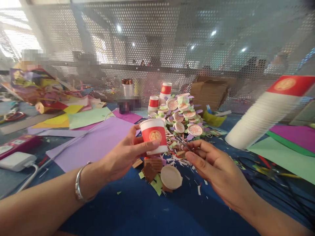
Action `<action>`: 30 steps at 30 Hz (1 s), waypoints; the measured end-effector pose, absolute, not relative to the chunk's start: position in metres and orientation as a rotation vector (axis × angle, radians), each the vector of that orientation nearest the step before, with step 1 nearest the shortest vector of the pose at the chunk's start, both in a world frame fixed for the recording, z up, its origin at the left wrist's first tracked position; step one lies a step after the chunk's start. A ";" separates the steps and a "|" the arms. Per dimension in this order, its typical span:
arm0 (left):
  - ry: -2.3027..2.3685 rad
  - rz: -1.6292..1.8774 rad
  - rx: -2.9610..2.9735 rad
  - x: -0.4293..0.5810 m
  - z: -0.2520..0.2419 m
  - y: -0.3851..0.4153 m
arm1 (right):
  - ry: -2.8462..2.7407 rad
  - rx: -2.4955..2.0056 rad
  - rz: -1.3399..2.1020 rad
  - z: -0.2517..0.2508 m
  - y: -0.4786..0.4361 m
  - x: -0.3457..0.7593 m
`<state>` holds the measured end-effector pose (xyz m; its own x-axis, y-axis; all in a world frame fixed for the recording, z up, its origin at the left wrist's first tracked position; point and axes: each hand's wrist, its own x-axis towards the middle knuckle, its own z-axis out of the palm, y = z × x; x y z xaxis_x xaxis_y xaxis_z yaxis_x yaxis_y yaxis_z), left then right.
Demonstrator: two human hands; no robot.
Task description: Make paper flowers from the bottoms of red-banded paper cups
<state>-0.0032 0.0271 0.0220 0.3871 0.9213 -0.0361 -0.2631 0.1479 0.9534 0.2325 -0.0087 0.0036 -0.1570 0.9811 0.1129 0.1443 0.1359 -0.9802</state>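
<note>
One paper-cup stack [261,118] stood at right; the left hand [123,150] gripped a red-and-white paper cup [153,132], raised mid-view; the right hand [211,160] pinched a slim tool [182,143], perhaps scissors, beside it; cutting seemed in hand, next needing contact.

A tall, grey perforated metal partition [157,42] stands across the far side of the dark-blue, flat-topped desk [110,213]. Small, round white lights [119,28] glow among its holes; bright white glare [17,31] fills the upper left.
</note>
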 end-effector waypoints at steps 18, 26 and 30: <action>0.708 0.757 1.137 0.002 0.010 0.018 | -1.464 -1.101 0.945 0.003 -0.010 0.227; 0.744 0.855 1.061 0.003 0.017 0.020 | -1.418 -1.088 0.986 0.004 -0.009 0.228; 0.768 0.948 1.059 0.004 0.011 0.021 | -1.406 -1.086 0.951 0.002 -0.010 0.227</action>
<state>0.0041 0.0208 0.0115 0.4042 0.9117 -0.0734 -0.2608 0.1918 0.9462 0.2272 -0.0096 0.0023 -0.0148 0.9636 0.2668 0.1116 0.2668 -0.9573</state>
